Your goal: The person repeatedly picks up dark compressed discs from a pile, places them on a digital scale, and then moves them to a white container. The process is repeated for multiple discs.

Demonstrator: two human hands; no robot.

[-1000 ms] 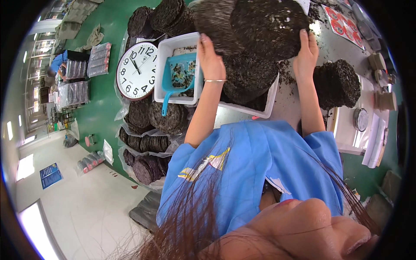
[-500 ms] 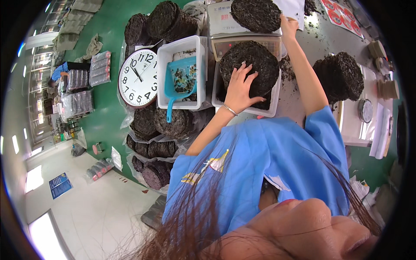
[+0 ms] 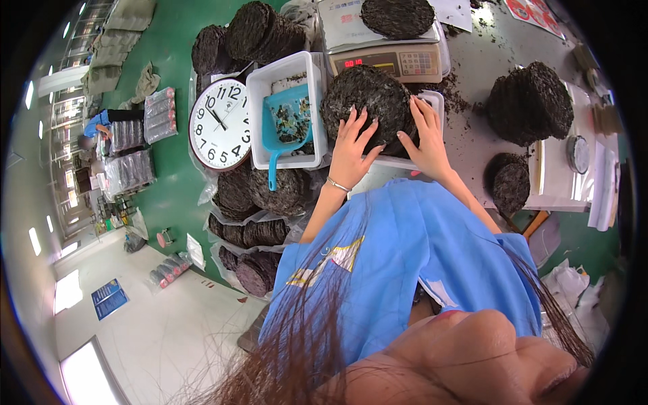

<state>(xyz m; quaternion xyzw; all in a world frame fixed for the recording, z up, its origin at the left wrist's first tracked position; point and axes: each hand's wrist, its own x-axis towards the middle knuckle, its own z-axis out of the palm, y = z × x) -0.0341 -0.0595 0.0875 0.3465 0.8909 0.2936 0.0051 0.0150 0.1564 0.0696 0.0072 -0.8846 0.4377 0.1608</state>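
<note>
A thick stack of round dark dried seaweed sheets (image 3: 361, 88) sits over a white tray (image 3: 439, 108), hiding most of it. My left hand (image 3: 354, 143), with a bracelet at its wrist, grips the stack's near side, fingers spread over its face. Against the right edge my right hand (image 3: 426, 140) holds it with bent fingers, thumb on the near side. Just beyond stands a digital scale (image 3: 386, 63) with a lit red display. A thinner dried seaweed disc (image 3: 397, 17) rests on its pan, touched by neither hand.
To the left are a white bin (image 3: 317, 74) holding a blue dustpan (image 3: 275, 128), and a round wall clock (image 3: 220, 125). Further seaweed stacks lie at the far left (image 3: 260, 30) and right (image 3: 530, 101). Dark crumbs (image 3: 455, 98) litter the table. Someone (image 3: 101, 125) works in the distance.
My right hand has left the disc on the scale and come down to the stack's right edge. The stack has shifted left, and both hands are now on it.
</note>
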